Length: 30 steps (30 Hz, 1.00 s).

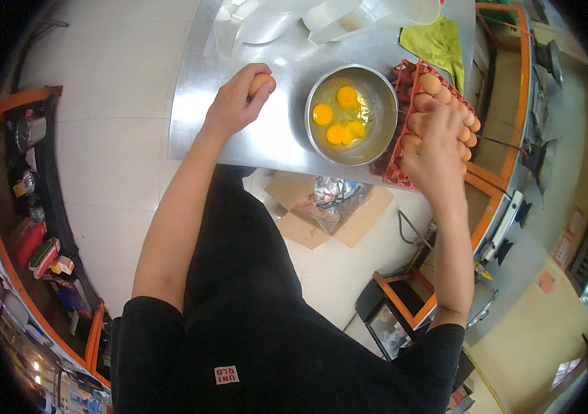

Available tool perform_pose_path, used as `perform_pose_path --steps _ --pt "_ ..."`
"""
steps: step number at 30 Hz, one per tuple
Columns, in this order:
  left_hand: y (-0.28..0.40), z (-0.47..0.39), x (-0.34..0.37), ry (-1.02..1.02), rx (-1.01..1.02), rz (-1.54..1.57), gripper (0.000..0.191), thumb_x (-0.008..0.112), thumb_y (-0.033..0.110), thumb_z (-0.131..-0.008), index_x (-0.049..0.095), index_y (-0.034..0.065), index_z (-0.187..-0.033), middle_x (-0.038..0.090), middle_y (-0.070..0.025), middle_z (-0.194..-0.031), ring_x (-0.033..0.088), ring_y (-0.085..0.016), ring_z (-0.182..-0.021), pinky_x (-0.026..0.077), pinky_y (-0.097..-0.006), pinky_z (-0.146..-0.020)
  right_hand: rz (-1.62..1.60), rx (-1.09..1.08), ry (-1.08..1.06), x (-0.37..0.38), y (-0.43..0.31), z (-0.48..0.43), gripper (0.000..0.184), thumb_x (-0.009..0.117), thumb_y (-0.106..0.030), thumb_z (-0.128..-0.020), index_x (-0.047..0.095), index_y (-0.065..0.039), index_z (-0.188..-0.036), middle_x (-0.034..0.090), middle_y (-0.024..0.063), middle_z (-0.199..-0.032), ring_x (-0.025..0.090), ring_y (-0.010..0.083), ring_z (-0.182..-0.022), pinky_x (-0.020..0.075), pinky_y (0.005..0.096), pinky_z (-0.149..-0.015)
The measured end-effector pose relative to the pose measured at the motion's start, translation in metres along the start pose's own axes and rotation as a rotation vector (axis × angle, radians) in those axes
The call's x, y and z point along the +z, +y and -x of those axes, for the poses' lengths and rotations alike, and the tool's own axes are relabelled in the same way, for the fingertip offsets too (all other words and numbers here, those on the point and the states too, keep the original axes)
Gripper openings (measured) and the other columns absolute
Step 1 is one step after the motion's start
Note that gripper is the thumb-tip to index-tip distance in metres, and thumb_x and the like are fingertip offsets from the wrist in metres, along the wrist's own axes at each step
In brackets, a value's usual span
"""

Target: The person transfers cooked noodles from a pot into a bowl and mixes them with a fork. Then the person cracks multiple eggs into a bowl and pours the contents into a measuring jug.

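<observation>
A whole brown egg [262, 84] is held in my left hand [232, 106], above the steel table to the left of the bowl. Several raw egg yolks [347, 97] lie in clear egg white inside the round stainless steel bowl [383, 139]. My right hand [435, 147], blurred by motion, is over a red plastic egg tray [397, 175] on the bowl's right. Its fingers reach down among several brown eggs [430, 83]. Whether they grip one is hidden by the hand and the blur.
Clear plastic containers [377, 20] stand at the table's far side, and a yellow-green cloth [436, 46] lies beyond the tray. Below the near edge of the steel table [273, 139], an open cardboard box [358, 222] sits on the floor. Orange-framed equipment [514, 103] stands right.
</observation>
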<state>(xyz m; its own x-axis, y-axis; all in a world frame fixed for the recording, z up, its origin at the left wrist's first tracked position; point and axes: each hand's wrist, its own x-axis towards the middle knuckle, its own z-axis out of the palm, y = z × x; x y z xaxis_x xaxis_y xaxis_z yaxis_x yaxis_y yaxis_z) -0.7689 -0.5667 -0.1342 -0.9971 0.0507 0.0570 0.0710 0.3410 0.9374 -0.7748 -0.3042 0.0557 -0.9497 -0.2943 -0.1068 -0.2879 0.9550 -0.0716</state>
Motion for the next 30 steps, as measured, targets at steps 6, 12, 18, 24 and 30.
perform_pose_path --steps 6,12,18,24,30 --pt "-0.002 0.001 -0.001 0.011 0.011 0.015 0.029 0.061 0.029 -0.095 0.057 0.0077 -0.114 0.066 -0.0141 -0.106 0.066 -0.033 -0.093 0.053 -0.0379 -0.081 -0.158 0.116 -0.149 0.042 -0.007 -0.004 0.051 0.058 0.006 -0.069 0.042 0.002 -0.117 0.042 0.0245 -0.115 0.050 0.0454 -0.105 0.0478 0.0471 -0.091" --pt "-0.004 -0.001 0.001 0.008 0.037 0.016 0.028 0.061 0.027 -0.095 0.057 0.0070 -0.114 0.066 -0.0145 -0.107 0.066 -0.033 -0.093 0.053 -0.0381 -0.081 -0.082 0.099 -0.026 0.003 0.008 -0.003 0.056 0.066 0.000 -0.070 0.043 0.001 -0.121 0.046 0.0245 -0.113 0.050 0.0441 -0.106 0.0469 0.0488 -0.089" --pt "-0.001 -0.002 -0.003 -0.011 0.001 0.037 0.027 0.061 0.026 -0.094 0.057 0.0069 -0.113 0.065 -0.0148 -0.106 0.065 -0.034 -0.093 0.053 -0.0384 -0.081 -0.251 0.159 -0.225 0.053 -0.017 -0.013 0.058 0.061 0.002 -0.068 0.040 0.001 -0.122 0.039 0.0244 -0.118 0.051 0.0425 -0.105 0.0483 0.0445 -0.091" --pt "-0.003 0.000 0.001 0.023 0.056 -0.014 0.027 0.059 0.023 -0.095 0.055 0.0059 -0.115 0.066 -0.0157 -0.103 0.066 -0.033 -0.092 0.052 -0.0371 -0.079 -1.109 0.477 -0.465 0.047 0.045 -0.003 0.050 0.052 0.005 -0.075 0.045 -0.007 -0.122 0.049 0.0034 -0.094 0.049 0.0119 -0.068 0.0394 0.0221 -0.052" --pt "-0.005 -0.001 0.001 0.015 0.030 -0.015 0.028 0.061 0.026 -0.094 0.057 0.0074 -0.115 0.067 -0.0148 -0.105 0.066 -0.034 -0.094 0.052 -0.0389 -0.081 -1.765 0.586 -0.669 0.060 0.049 -0.001 0.053 0.051 0.005 -0.071 0.047 -0.012 -0.121 0.048 -0.0024 -0.090 0.038 0.0050 -0.062 0.0268 0.0186 -0.046"
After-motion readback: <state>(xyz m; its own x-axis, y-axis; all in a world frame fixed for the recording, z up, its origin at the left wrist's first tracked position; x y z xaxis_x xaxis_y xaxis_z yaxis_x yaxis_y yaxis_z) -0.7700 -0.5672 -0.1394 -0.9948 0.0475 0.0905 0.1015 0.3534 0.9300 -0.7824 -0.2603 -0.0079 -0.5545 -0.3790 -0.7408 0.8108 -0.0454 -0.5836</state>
